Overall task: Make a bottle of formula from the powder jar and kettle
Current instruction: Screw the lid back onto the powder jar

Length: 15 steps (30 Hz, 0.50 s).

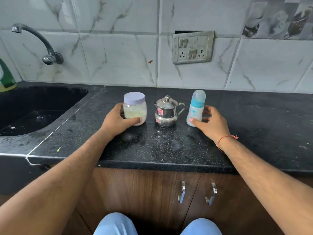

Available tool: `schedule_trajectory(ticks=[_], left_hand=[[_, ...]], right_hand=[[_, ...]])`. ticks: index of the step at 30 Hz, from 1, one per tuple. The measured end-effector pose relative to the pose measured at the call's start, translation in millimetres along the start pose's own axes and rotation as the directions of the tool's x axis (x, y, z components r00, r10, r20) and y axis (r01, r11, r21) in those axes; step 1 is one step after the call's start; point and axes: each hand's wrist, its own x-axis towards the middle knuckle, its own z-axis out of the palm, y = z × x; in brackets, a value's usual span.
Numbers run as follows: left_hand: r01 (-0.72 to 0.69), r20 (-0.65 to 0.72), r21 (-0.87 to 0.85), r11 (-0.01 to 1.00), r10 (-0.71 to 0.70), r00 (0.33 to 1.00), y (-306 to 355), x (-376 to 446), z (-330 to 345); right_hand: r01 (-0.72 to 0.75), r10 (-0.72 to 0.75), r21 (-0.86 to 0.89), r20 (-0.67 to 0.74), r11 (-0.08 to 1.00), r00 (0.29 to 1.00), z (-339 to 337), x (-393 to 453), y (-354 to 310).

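at the far left the sink (33,112) is sunk into the black counter (169,146), with a tap (42,43) on the tiled wall above it and a green bottle (6,75) at the sink's back corner. right of the sink, toward the counter's back edge, the left hand (118,118) is wrapped around the powder jar (135,108), thumb across its front near the base; the jar stands upright with its pale lid (134,97) screwed on and powder only in the bottom. just beside it, in the middle, the small steel kettle (166,112) stands untouched, lid on. next comes the baby bottle (195,109), upright, teal collar and clear cap in place, with the right hand (212,122) closed loosely on its lower part, thumb on the front and fingers behind. judging by this, the task has barely begun: nothing is opened, so uncapping, scooping powder, pouring water, closing and shaking all remain.
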Motion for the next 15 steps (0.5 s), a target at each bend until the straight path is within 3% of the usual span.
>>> schedule_trajectory(ticks=[15], left_hand=[[-0.018,0.068,-0.063,0.998,0.022,0.997,-0.5,-0.3,1.6]], right_hand=[[0.021,-0.021,-0.002,0.055,1.000,0.998,0.3,0.8,-3.7]])
